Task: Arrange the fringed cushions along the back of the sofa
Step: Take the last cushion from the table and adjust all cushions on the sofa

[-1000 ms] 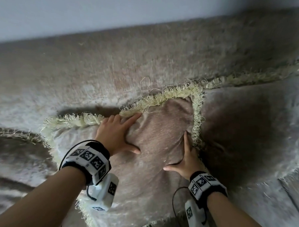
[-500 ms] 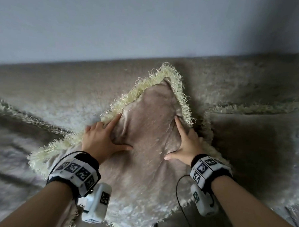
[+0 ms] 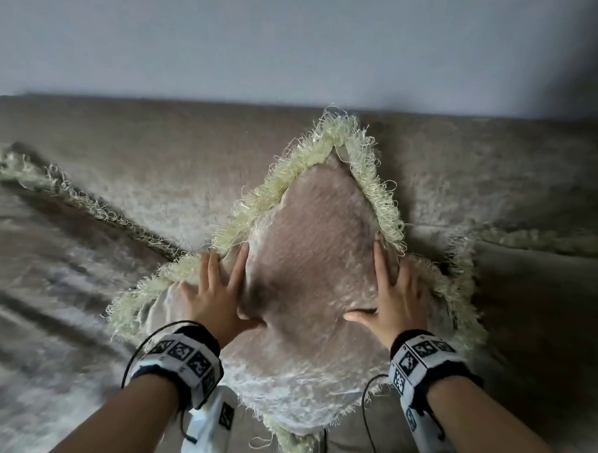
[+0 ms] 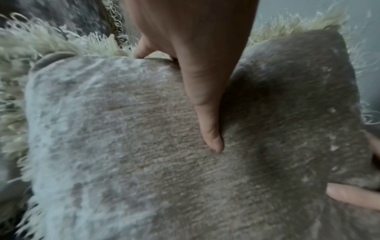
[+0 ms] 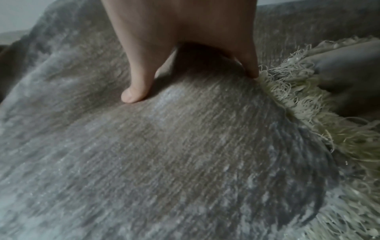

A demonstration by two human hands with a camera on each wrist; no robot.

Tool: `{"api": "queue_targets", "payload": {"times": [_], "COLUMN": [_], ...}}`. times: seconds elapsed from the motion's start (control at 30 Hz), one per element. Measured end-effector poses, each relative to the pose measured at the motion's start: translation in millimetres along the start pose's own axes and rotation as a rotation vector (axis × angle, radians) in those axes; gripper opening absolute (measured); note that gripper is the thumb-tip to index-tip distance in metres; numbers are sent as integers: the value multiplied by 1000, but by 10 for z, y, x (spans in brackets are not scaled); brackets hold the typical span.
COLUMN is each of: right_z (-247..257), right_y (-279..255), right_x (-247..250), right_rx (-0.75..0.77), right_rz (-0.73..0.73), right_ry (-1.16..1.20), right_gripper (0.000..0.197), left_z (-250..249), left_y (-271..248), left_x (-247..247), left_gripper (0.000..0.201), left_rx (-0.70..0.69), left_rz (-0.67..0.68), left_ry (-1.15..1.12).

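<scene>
A beige cushion (image 3: 317,254) with a pale yellow fringe (image 3: 332,135) stands on one corner against the sofa back (image 3: 157,144), its top corner just below the top of the back. My left hand (image 3: 223,288) lies flat on its left side, fingers spread over the fringe and thumb (image 4: 207,113) dug into the front. My right hand (image 3: 395,295) presses its right side with straight fingers, thumb (image 5: 135,81) out on the cushion face (image 5: 185,146). The plush bulges between my two hands.
A second fringed cushion (image 3: 32,249) lies at the left, and a third (image 3: 541,305) leans at the right, close to the one I press. A plain grey wall (image 3: 299,38) rises behind the sofa. Wrist-camera cables hang near the front edge.
The cushion has turned and risen, so its corner now points up against the sofa back. Both hands rose with it and now sit on its two sides.
</scene>
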State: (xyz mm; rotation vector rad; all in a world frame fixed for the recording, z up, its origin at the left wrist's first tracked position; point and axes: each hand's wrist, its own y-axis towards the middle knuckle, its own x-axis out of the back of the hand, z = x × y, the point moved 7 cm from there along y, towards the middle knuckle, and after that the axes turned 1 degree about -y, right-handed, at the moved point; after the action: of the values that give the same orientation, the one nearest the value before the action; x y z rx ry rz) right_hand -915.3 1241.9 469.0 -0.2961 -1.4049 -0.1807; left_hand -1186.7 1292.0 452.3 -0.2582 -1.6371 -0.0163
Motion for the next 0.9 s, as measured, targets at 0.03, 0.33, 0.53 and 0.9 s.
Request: {"api": "queue_targets", "payload": {"times": [0.03, 0.33, 0.53, 0.9], "right_z": [-4, 30, -44, -1322], "right_y": [24, 31, -210, -1083], "right_x": [-22, 40, 400, 843], "right_rx": [4, -14, 3, -310], "right_rz": [16, 137, 183, 258], "right_ry": [-12, -83, -7, 87], "right_gripper": [132, 128, 104, 102], "left_z": [-18, -15, -178, -1770], "left_y": [26, -60, -189, -522], "left_x": [-7, 198, 723, 1009], "left_gripper": [138, 128, 85, 70], "left_rx": [14, 15, -67, -379], "left_rz": [20, -26, -175, -228], "left_ry": [34, 3, -80, -248]}}
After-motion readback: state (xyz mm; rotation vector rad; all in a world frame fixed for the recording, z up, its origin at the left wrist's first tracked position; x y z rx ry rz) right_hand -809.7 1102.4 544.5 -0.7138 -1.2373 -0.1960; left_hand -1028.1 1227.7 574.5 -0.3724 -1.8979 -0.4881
